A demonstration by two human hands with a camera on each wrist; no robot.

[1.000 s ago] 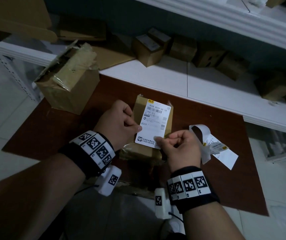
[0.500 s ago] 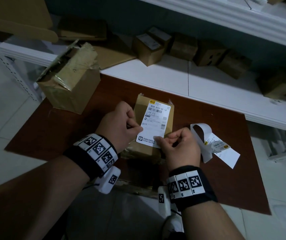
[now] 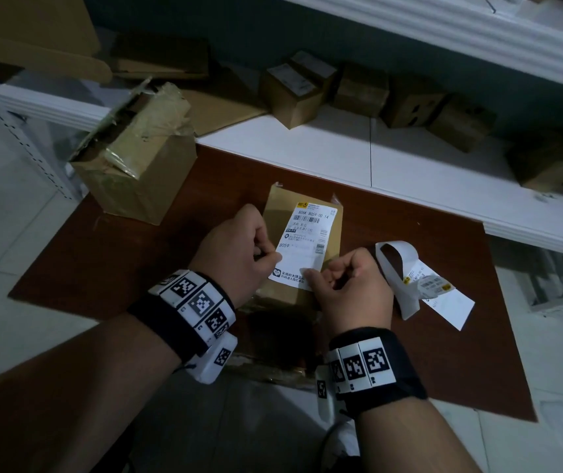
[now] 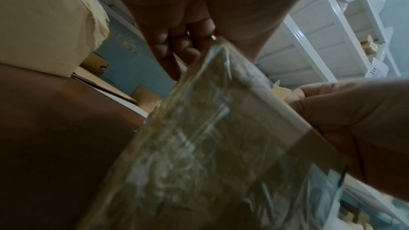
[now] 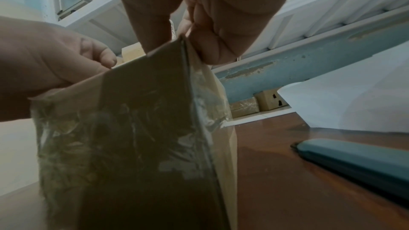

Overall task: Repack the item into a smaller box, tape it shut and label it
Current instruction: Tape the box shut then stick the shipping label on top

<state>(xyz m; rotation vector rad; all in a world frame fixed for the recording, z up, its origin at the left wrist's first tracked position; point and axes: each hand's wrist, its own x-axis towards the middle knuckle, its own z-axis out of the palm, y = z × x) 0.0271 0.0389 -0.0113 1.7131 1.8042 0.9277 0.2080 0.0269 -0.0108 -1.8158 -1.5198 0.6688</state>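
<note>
Small taped box point(image 3: 302, 240) sits mid brown table point(image 3: 109, 261), w/ a white shipping label point(image 3: 304, 247) lying on its top. Left hand point(image 3: 235, 254) pinches the label's left edge, fingers curled; right hand point(image 3: 351, 285) pinches its near corner. Bigger opened box point(image 3: 136, 165) stands at table's far-left corner. Peeled label backing point(image 3: 420, 285) lies just right of the hands.

Reddish-brown board point(image 3: 392, 233) laid on a pale tiled floor point(image 3: 17, 206). On the board: a small taped carton point(image 3: 302, 291) at centre, a larger opened carton point(image 3: 136, 165) at the far left corner, and curled label backing paper point(image 3: 423, 281) at right.
</note>
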